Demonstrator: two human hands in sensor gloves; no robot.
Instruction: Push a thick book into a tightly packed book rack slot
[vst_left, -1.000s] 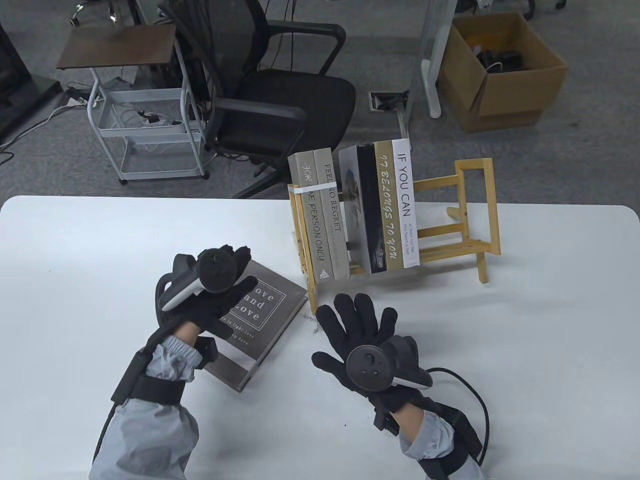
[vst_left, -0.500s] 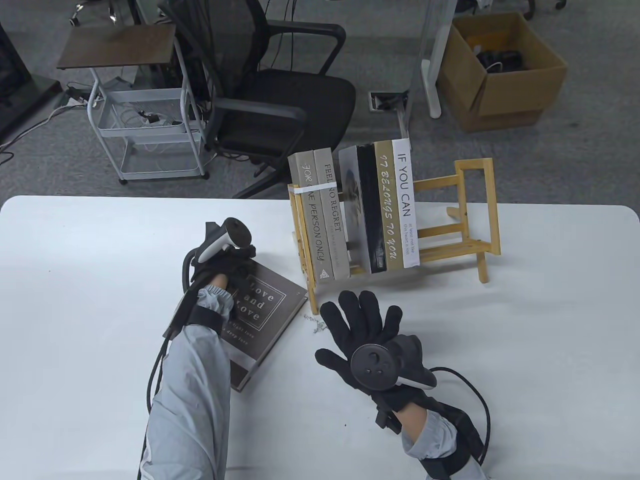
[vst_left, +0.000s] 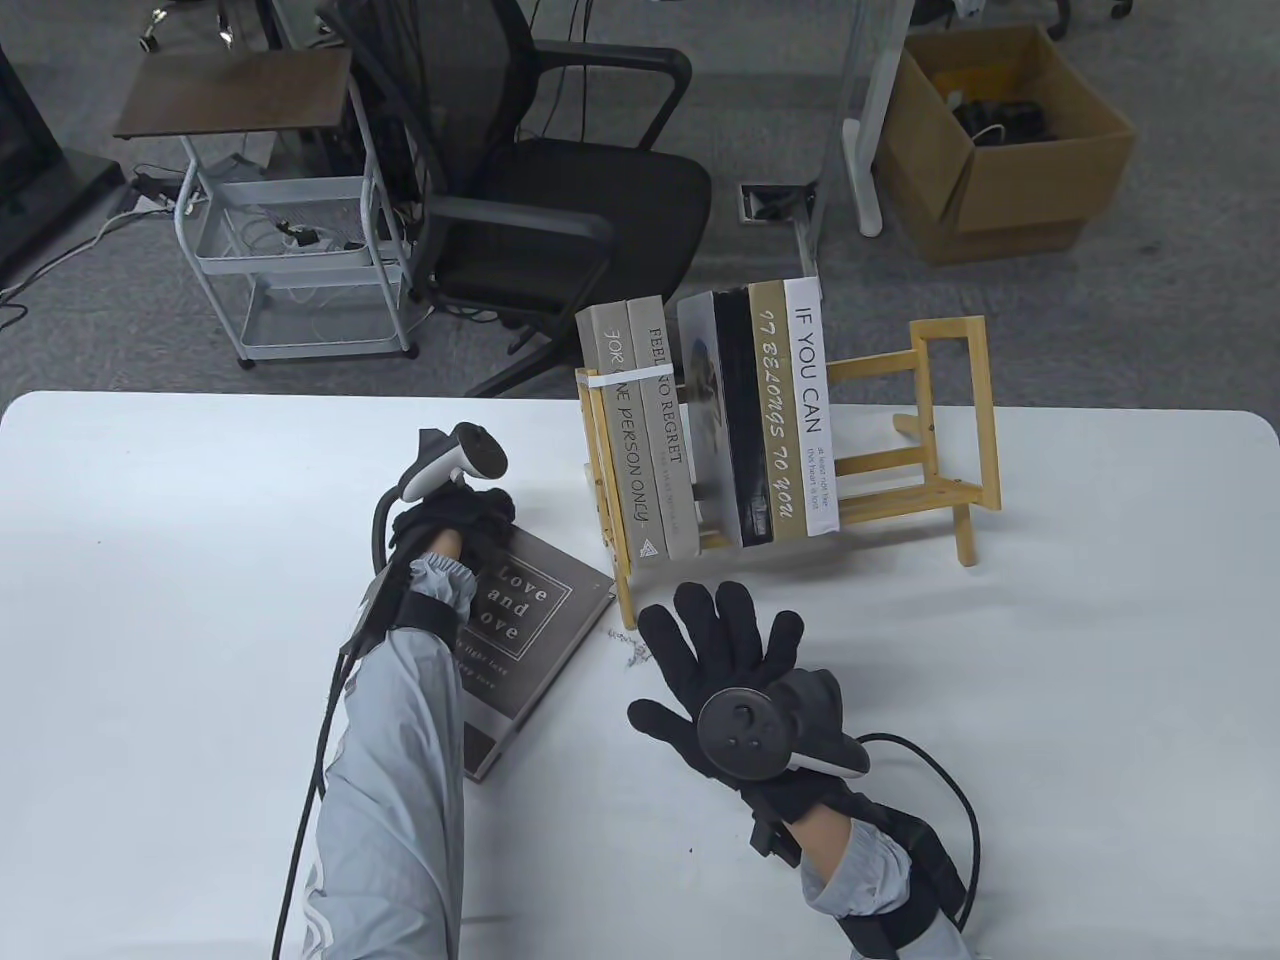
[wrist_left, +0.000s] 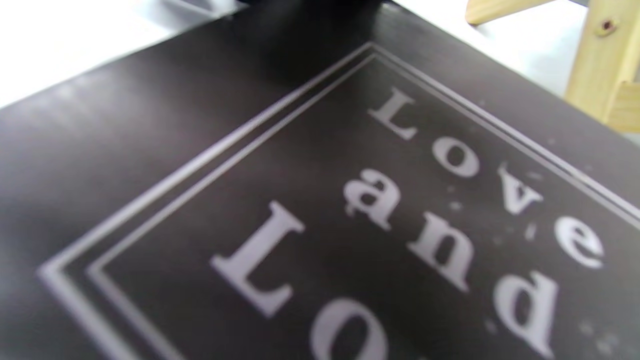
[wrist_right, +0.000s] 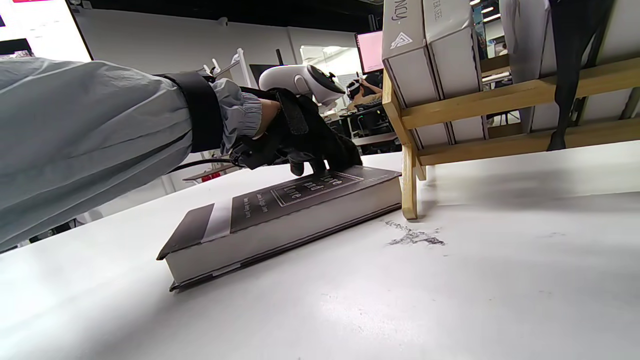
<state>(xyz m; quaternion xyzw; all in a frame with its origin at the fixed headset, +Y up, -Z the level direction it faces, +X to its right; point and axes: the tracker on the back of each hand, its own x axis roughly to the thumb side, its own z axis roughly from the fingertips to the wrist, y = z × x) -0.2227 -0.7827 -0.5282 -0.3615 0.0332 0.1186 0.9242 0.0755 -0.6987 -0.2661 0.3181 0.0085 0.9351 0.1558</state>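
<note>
The thick dark-grey hardcover book (vst_left: 520, 640) lies flat on the white table (vst_left: 1050, 650), under the left hand's (vst_left: 455, 515) curled fingers (wrist_right: 325, 155) resting on its far corner. The right hand (vst_left: 735, 690) hovers beside it, fingers spread, just short of the pale wooden book rack (vst_left: 900, 480).

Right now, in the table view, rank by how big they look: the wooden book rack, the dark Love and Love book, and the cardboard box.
1. Wooden book rack.
2. Cardboard box and Love and Love book: look alike; the box sits farther off, on the floor, so I won't rank them.
</note>
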